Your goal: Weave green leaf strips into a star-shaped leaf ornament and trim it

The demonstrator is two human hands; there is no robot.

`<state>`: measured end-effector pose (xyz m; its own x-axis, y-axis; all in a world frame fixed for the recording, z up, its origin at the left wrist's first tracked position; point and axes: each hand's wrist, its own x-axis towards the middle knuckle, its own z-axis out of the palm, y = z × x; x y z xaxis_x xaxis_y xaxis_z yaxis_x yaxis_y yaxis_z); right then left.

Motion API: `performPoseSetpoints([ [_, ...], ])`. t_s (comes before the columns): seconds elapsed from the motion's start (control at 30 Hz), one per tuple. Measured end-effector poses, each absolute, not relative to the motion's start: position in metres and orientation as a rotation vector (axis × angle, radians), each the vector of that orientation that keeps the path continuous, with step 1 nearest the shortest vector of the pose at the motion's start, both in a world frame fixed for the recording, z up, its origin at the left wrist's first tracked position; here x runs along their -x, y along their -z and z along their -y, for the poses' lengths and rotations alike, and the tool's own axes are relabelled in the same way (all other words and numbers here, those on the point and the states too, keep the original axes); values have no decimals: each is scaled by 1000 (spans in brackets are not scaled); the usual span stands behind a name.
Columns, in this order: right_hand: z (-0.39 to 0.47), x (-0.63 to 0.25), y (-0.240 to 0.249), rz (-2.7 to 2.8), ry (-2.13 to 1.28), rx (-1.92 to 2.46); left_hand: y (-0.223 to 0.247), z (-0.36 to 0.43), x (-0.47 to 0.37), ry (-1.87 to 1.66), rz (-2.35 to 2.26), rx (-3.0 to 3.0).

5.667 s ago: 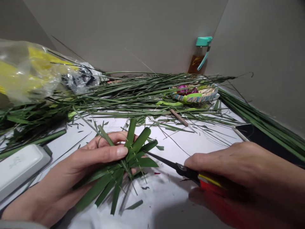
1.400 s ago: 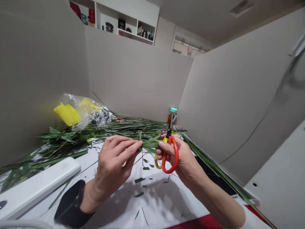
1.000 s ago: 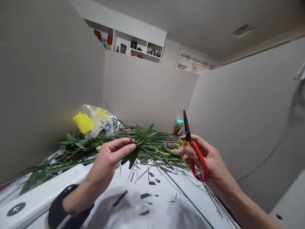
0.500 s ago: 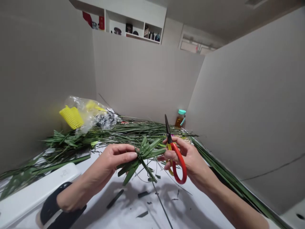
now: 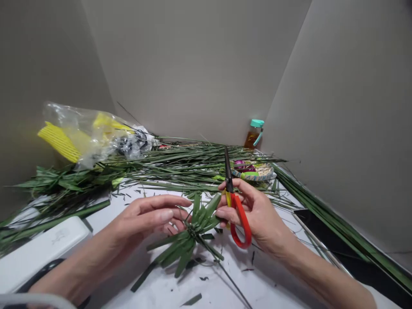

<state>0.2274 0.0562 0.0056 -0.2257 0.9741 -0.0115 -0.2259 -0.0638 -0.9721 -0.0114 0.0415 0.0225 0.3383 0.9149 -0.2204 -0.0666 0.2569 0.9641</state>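
Note:
A woven green leaf figure (image 5: 189,238), with leaf blades fanning out to both sides and a long thin stem trailing toward me, is at the middle above the white table. My left hand (image 5: 157,216) is beside its left side, thumb and fingers apart; whether the fingertips touch the leaves I cannot tell. My right hand (image 5: 251,210) is closed around scissors (image 5: 240,221) with red and yellow handles, their dark blades together and pointing up. The right thumb and fingers also meet the tip of an upper right blade of the leaf figure.
Long green leaf strips (image 5: 180,165) lie across the back. A plastic bag (image 5: 103,133) with yellow netting is at the back left, a teal-capped bottle (image 5: 254,134) and a small basket (image 5: 267,171) at the back right. A white case (image 5: 48,253), a black tablet (image 5: 341,253) and leaf scraps surround my hands.
My left fingers have come off their pinch on the leaf figure and spread apart. The figure has turned and hangs lower. The view has tilted down, bringing the basket and tablet into clearer sight.

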Motion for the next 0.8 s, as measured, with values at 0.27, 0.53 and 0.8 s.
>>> performPoseSetpoints([
  [0.27, -50, -222, -1, 1111, -1554, 974, -2, -45, 2, -695, -935, -1027],
  [0.53, -34, -219, -5, 1174, -1540, 1006, -4, -38, -6, -567, -856, -1029],
  [0.8, -58, -264, -14, 1680, -1119, 1200, 2, -31, 14, -619, -1244, -956],
])
